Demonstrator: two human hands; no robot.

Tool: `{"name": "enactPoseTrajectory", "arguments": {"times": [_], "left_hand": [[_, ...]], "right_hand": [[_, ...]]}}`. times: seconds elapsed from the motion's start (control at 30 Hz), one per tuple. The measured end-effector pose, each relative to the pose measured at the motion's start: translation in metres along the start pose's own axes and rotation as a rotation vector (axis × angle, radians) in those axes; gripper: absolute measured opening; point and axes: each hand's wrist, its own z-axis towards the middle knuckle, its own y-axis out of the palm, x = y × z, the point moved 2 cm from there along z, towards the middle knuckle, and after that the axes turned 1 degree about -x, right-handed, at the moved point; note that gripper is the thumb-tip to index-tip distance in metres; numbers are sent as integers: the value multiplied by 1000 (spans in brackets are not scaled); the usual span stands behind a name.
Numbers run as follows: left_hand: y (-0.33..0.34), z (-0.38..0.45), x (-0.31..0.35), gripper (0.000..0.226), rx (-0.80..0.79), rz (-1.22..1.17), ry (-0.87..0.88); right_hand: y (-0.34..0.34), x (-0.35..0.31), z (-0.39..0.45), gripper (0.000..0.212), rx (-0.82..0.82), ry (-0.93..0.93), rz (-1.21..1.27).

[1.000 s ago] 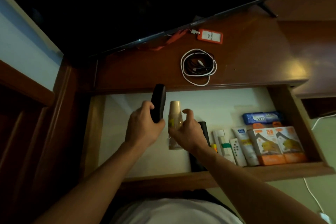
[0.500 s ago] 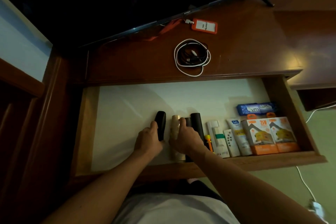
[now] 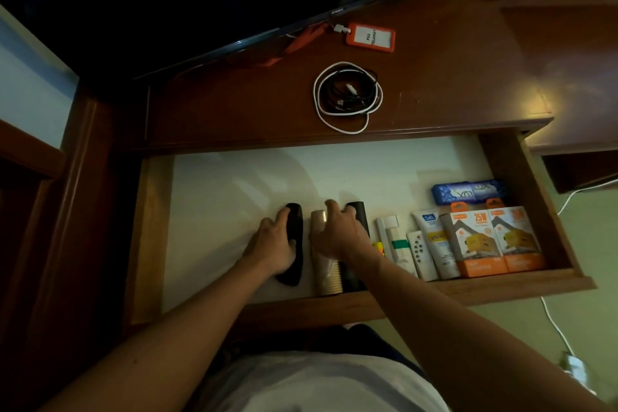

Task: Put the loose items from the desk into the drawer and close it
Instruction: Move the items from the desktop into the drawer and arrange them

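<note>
1. A dark wooden counter is seen from above in dim light, with a television's lower edge along its back edge and an open drawer pulled out below its front edge.
2. The left hand is laid over a black remote lying on the drawer floor near the front wall; the fingers are curled on it, so a loose grip is judged, not yet let go.
3. The right hand rests on a stack of paper cups lying on its side just beside the remote, with a black cylinder touching on the far side. Whether this hand is clamped or only pressing cannot be told.
4. Along the front wall toward the drawer's right corner, tubes, a small white remote and two orange boxes are already stowed.
5. Still on the counter: a coiled cable bundle near the front edge and an orange badge holder with lanyard behind it.
6. Judgement: task partly done; two items and drawer closing remain.
</note>
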Motion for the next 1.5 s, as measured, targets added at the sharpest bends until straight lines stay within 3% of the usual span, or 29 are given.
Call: {"name": "enactPoseTrajectory", "arguments": {"times": [0.07, 0.23, 0.63, 0.97, 1.3, 1.4, 1.5], "left_hand": [[-8, 9, 2, 78, -33, -14, 6], [-13, 23, 5, 82, -144, -12, -8], [7, 11, 3, 83, -107, -69, 35], [13, 4, 2, 87, -62, -77, 63], [2, -4, 13, 80, -83, 120, 16], [-17, -5, 19, 65, 16, 126, 76], [-48, -1, 36, 50, 230, 82, 190]], "right_hand": [[0, -1, 2, 64, 49, -52, -41], [2, 3, 4, 68, -11, -92, -148], [0, 8, 11, 73, -42, -125, -141], [1, 6, 7, 65, -54, -132, -98], [-8, 8, 8, 70, -84, -128, -86], [-19, 8, 10, 65, -12, -122, -28], [-44, 3, 15, 56, 109, -134, 57]]}}
